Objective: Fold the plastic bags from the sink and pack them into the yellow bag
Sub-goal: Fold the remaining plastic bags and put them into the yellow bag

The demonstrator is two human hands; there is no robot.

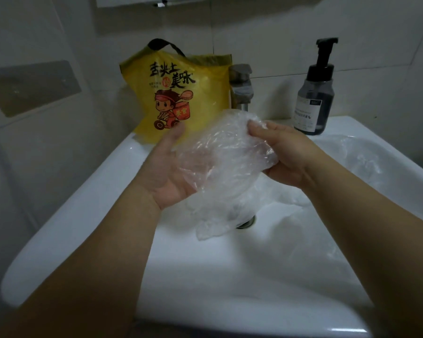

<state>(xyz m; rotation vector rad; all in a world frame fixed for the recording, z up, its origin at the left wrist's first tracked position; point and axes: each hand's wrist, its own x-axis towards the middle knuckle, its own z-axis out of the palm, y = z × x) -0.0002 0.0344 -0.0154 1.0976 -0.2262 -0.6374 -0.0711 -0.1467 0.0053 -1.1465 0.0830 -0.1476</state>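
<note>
So, the clear plastic bag [222,147] is held up over the sink [83,215]. The left hand [171,167] lies palm-up beneath it, fingers straight, probably as a flat base for folding. The right hand [286,154] pinches the bag's 2 o'clock edge, fingers curled on the film, likely to fold it over. The yellow bag [181,93] stands at 11 o'clock, near for packing. More plastic bags [359,154] wait at 3 o'clock in the basin.

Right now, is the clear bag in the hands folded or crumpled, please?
Crumpled: the clear bag bunches in loose wrinkles between the left hand and right hand.
</note>
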